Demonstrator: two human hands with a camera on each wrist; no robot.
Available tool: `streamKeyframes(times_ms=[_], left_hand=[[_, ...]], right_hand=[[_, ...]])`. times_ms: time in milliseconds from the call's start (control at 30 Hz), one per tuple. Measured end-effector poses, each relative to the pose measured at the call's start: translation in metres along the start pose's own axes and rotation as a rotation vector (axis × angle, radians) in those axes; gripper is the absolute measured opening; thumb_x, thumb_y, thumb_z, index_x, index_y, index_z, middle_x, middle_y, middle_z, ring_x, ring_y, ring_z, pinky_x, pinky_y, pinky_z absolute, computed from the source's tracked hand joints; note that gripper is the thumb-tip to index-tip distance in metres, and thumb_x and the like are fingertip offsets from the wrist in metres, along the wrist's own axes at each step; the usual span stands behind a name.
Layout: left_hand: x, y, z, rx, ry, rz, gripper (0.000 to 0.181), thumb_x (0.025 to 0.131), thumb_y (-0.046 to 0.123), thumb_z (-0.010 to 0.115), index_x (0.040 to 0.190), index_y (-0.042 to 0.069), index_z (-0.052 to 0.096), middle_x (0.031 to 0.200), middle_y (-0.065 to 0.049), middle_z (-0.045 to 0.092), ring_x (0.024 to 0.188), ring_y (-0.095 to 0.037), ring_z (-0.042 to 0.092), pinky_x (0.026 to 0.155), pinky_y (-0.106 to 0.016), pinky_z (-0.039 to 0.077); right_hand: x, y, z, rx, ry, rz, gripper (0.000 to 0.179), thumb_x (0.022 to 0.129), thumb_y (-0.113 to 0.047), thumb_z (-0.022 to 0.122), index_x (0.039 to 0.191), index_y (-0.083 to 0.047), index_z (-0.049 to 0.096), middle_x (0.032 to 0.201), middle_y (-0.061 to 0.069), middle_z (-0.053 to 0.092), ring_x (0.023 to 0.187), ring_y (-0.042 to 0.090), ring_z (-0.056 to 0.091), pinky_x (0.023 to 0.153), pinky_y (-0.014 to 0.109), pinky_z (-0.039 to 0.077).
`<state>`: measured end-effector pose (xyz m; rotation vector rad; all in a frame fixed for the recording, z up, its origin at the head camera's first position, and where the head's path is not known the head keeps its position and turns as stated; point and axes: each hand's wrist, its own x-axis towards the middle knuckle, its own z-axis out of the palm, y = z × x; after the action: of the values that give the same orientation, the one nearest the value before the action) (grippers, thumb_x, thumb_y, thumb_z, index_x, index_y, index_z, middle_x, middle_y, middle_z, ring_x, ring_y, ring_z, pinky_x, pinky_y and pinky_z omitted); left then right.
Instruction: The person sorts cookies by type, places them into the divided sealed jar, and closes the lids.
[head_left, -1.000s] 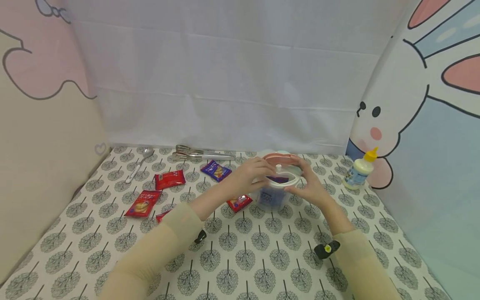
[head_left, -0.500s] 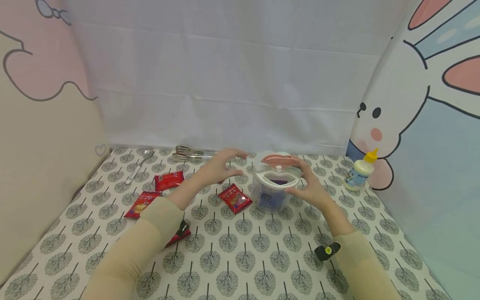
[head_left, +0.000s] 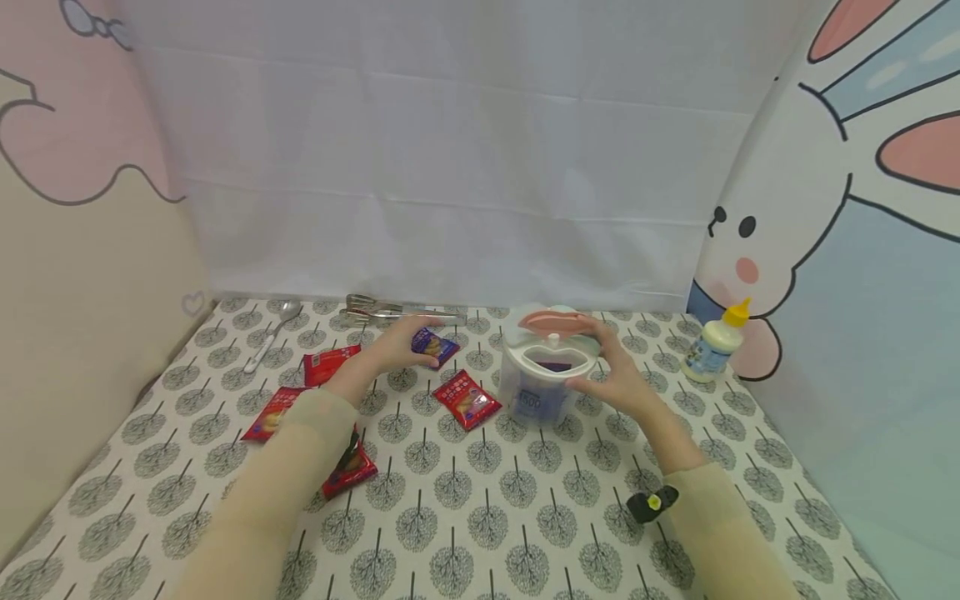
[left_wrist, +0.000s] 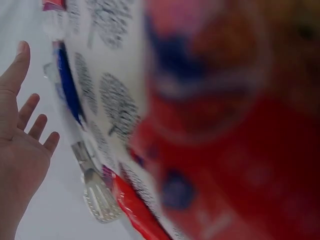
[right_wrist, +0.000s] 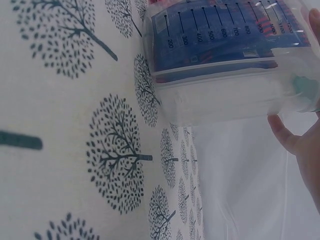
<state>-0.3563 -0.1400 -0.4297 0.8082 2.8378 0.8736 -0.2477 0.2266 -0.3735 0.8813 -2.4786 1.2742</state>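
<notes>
My right hand grips the upper rim of a clear plastic measuring jug, which stands upright on the cloth. Its white lid has an opening, with a pink-and-white flap raised behind. Inside the jug a blue-purple snack packet shows through the wall in the right wrist view. My left hand reaches over a second blue-purple snack packet, thumb and fingers spread on its left side. In the left wrist view that hand holds nothing, and a gap shows between it and the blue packet.
Red snack packets lie around: one beside the jug, others to the left, and one under my left wrist. Metal tongs and a spoon lie at the back. A yellow-capped bottle stands right.
My left hand has left the jug's opening, moving left and then down to the blue-purple packet. The jug's opening is now uncovered. My right hand keeps its hold on the rim.
</notes>
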Motion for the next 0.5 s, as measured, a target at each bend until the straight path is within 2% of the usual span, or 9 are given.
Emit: streamKeyframes(times_ms=[200, 300, 433, 500], left_hand=[[0.003, -0.013, 0.003, 0.026, -0.022, -0.134, 0.072, 0.084, 0.033, 0.071, 0.145, 0.016, 0.037, 0.140, -0.017, 0.044, 0.124, -0.037, 0.043, 0.103, -0.056, 0.037], [0.004, -0.014, 0.005, 0.052, -0.059, -0.181, 0.070, 0.088, 0.037, 0.065, 0.147, 0.018, 0.033, 0.143, -0.022, 0.038, 0.127, -0.042, 0.039, 0.102, -0.062, 0.035], [0.005, -0.012, 0.010, 0.140, -0.090, -0.201, 0.067, 0.091, 0.040, 0.061, 0.147, 0.016, 0.033, 0.147, -0.027, 0.029, 0.132, -0.049, 0.029, 0.103, -0.068, 0.029], [0.006, -0.010, 0.012, 0.161, -0.080, -0.199, 0.064, 0.089, 0.039, 0.063, 0.144, 0.016, 0.039, 0.146, -0.029, 0.028, 0.131, -0.050, 0.029, 0.102, -0.068, 0.029]], right_hand=[[0.000, 0.001, 0.000, -0.006, -0.003, 0.007, 0.092, 0.068, 0.003, 0.076, 0.144, -0.004, 0.024, 0.141, 0.025, 0.037, 0.122, 0.044, 0.042, 0.100, 0.061, 0.036], [0.000, 0.000, -0.001, -0.006, 0.000, -0.005, 0.092, 0.068, 0.003, 0.076, 0.144, -0.003, 0.024, 0.139, 0.026, 0.038, 0.121, 0.044, 0.043, 0.100, 0.061, 0.036], [0.000, -0.002, 0.000, -0.010, 0.003, -0.030, 0.092, 0.067, 0.005, 0.076, 0.143, -0.001, 0.024, 0.137, 0.027, 0.039, 0.120, 0.045, 0.043, 0.099, 0.061, 0.037], [0.000, -0.002, -0.001, -0.012, 0.006, -0.036, 0.092, 0.067, 0.005, 0.075, 0.143, -0.001, 0.024, 0.136, 0.028, 0.039, 0.120, 0.046, 0.043, 0.098, 0.061, 0.037]])
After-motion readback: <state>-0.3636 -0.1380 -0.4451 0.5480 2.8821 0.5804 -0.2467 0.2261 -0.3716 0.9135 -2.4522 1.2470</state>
